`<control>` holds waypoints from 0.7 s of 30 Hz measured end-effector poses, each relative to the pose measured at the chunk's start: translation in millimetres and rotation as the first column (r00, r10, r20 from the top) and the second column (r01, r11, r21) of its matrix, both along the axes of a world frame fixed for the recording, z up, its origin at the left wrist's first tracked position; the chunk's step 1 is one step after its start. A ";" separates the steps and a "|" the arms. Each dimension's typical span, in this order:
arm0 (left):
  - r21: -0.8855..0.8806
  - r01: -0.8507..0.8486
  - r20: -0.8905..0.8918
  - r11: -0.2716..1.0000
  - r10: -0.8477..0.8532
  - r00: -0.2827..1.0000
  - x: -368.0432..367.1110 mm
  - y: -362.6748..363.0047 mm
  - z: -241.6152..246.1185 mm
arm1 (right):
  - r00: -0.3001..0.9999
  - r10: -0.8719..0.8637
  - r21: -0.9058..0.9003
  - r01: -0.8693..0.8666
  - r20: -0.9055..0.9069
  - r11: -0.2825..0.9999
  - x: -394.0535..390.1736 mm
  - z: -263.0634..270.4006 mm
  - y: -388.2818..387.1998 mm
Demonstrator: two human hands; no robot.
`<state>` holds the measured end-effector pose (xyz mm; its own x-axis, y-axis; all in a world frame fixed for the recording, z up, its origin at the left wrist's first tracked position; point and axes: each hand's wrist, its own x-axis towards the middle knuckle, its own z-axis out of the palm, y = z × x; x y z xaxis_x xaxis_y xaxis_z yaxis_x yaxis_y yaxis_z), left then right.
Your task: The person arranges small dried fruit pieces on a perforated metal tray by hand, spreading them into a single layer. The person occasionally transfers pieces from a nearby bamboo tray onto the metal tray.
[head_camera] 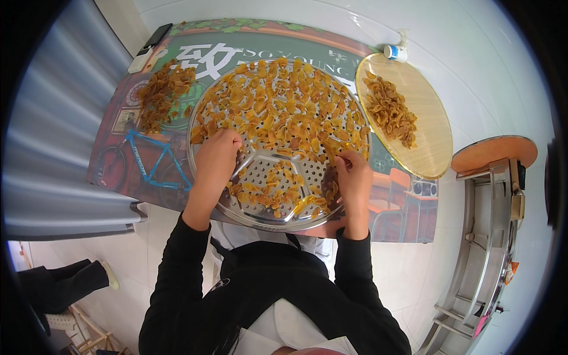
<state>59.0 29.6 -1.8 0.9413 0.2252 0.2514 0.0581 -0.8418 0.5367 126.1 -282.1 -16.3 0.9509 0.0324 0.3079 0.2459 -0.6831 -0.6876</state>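
Note:
A large round perforated metal tray (262, 220) lies on the table before me, covered with thin, dried amber slices (290, 106) that look like food. They lie densely over its far part and more loosely near the front. My left hand (220, 153) is over the tray's left side, fingers curled down; whether they hold a slice is hidden. My right hand (354, 171) is above the tray's right side with thumb and forefinger close together, next to some slices; whether one is pinched there does not show clearly.
A pile of slices (164, 97) lies on the printed tabletop (120, 164) at left. At right, a round woven tray (426, 115) holds another heap (392, 111). A white cup-like container (396, 53) stands behind it. A folded metal ladder (481, 239) is at far right; a person's legs (75, 282) show lower left.

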 end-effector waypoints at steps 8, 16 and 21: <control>0.177 -0.010 -0.092 0.984 0.027 0.995 20.1 -3.2 -2.3 | 1.000 -0.006 0.071 0.007 -0.007 0.997 -18.8 12.3 -3.7; 0.010 -0.025 0.075 1.000 0.024 0.997 9.9 5.4 4.1 | 0.997 0.024 0.156 -0.012 -0.074 0.988 -37.5 23.8 -17.0; -0.117 0.009 -0.047 0.993 -0.015 0.999 -25.4 3.2 9.4 | 0.982 0.024 0.190 0.013 -0.189 0.982 -52.0 29.4 -31.7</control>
